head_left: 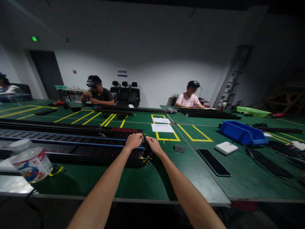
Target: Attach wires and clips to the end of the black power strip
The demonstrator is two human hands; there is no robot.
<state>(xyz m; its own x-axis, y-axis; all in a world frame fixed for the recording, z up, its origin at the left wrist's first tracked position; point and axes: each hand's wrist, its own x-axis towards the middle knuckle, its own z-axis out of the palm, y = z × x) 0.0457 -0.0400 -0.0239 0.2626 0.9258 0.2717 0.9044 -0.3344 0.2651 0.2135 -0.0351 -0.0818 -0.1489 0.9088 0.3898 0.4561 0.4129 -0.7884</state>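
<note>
A long black rail assembly point(95, 153) with blue lines and rows of red dots lies across the green table. My left hand point(134, 141) rests on its right end, fingers curled and closed; what is under the fingertips is hidden. Against the end face, my right hand point(154, 145) is closed with its thumb close to the left hand's fingertips. A small black end piece point(147, 149) shows between the hands, and the right fingers are pressed to it. Thin wires with a small dark connector point(149, 163) hang below, at the rail's front corner.
Right of my hands lie a grey square plate point(179, 148), a phone point(213, 162), a white box point(226, 148) and a blue bin point(243, 133). A clear plastic jar point(32, 162) stands front left. Paper sheets point(162, 128) lie beyond. Two people sit across the table.
</note>
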